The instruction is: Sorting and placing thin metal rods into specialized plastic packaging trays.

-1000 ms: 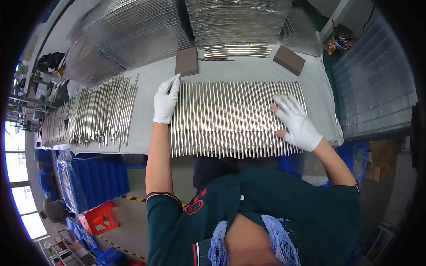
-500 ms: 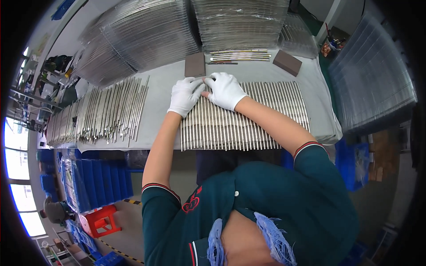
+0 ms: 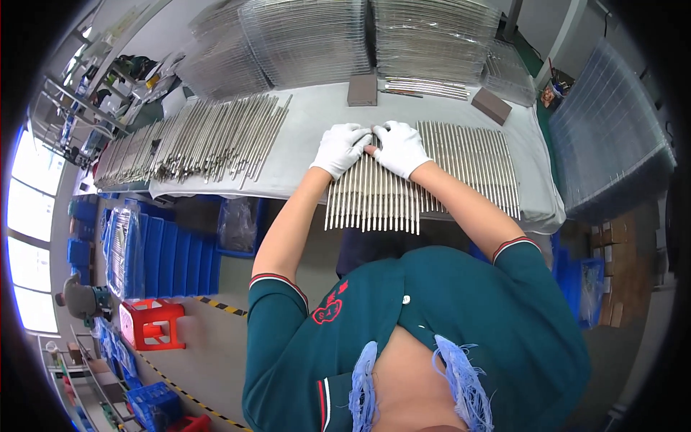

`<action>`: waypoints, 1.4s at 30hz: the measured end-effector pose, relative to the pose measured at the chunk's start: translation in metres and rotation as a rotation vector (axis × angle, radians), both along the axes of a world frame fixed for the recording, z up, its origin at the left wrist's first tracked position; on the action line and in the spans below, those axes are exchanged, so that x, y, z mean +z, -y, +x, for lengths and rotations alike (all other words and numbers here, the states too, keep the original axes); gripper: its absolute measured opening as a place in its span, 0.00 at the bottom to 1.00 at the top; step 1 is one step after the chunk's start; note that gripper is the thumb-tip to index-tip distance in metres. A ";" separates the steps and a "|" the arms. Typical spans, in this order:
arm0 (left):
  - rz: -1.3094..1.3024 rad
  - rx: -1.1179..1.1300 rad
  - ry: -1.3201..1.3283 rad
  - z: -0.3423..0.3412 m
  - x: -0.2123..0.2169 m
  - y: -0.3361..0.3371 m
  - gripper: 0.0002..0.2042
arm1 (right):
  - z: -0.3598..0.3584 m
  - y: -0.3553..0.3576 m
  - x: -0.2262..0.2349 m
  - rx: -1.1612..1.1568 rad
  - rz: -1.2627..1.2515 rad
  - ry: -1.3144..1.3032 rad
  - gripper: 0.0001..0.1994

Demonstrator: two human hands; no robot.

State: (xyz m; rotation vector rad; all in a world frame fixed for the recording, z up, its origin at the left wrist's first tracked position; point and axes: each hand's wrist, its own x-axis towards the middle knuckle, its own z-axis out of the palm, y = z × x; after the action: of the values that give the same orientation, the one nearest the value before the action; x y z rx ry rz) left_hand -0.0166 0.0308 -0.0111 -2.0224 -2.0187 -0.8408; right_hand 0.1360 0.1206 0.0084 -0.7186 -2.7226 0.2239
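Both my hands wear white gloves, with bare fingertips showing where they meet. My left hand (image 3: 340, 151) and my right hand (image 3: 400, 151) are closed over the far part of a row of slim silvery metal rods (image 3: 373, 196), thumbs and fingertips nearly touching. The near ends of this gripped row jut past the table's front edge. Directly to its right, the other metal rods (image 3: 471, 167) lie side by side on the table, farther back than the gripped ones. My gloves hide the far ends of the held rods.
A looser pile of metal rods (image 3: 216, 137) lies on the left of the white-covered table (image 3: 306, 108). Two brown blocks (image 3: 362, 91) and a few rods (image 3: 426, 88) lie at the back, before stacked clear plastic trays (image 3: 432, 43). Blue crates (image 3: 180, 252) and a red stool (image 3: 152, 324) stand on the floor.
My hands have drawn the left part of the row toward me, off the front edge, and it now stands apart from the right part. The whole view has shifted.
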 end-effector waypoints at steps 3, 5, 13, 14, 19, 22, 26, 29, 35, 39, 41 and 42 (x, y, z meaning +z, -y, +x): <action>-0.006 -0.138 -0.066 -0.004 0.025 0.018 0.13 | 0.017 -0.005 0.017 0.114 -0.010 -0.009 0.31; 0.028 -0.170 -0.059 -0.008 0.033 0.053 0.14 | 0.054 -0.008 0.038 0.198 -0.076 0.104 0.40; -0.386 -0.074 -0.141 0.000 0.044 0.126 0.32 | 0.122 0.046 0.030 0.285 0.059 0.292 0.38; -0.318 -0.115 -0.154 -0.002 0.037 0.113 0.35 | 0.114 0.048 0.025 0.174 0.133 0.235 0.34; -0.102 -0.403 -0.245 0.029 0.025 0.068 0.18 | 0.105 0.055 0.012 0.183 0.154 0.119 0.28; 0.068 -0.475 -0.185 0.063 0.017 0.047 0.17 | 0.102 0.051 0.016 0.194 0.176 0.065 0.24; 0.275 -0.447 -0.097 0.092 0.020 0.034 0.16 | 0.101 0.035 0.026 0.353 0.086 0.011 0.27; 0.234 -0.380 -0.008 0.096 0.048 0.032 0.17 | 0.089 0.014 0.055 0.575 -0.236 -0.139 0.36; 0.236 -0.138 0.993 0.055 0.088 -0.040 0.12 | 0.012 -0.061 0.054 0.465 -1.075 -0.544 0.40; 0.101 -0.119 1.293 0.025 0.093 -0.053 0.15 | -0.009 -0.071 0.017 0.373 -1.149 -0.396 0.30; 0.089 -0.167 1.307 0.020 0.086 -0.046 0.18 | -0.014 -0.068 0.019 0.375 -1.208 -0.296 0.26; 0.071 -0.241 1.361 0.017 0.080 -0.046 0.20 | -0.019 -0.069 0.020 0.414 -1.251 -0.281 0.25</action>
State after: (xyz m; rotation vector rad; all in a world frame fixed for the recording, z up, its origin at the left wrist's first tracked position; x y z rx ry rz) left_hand 0.0007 0.0763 0.0690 -1.7502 -2.0443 -2.8227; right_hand 0.1172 0.1896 0.0280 -0.2830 -2.1630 2.0120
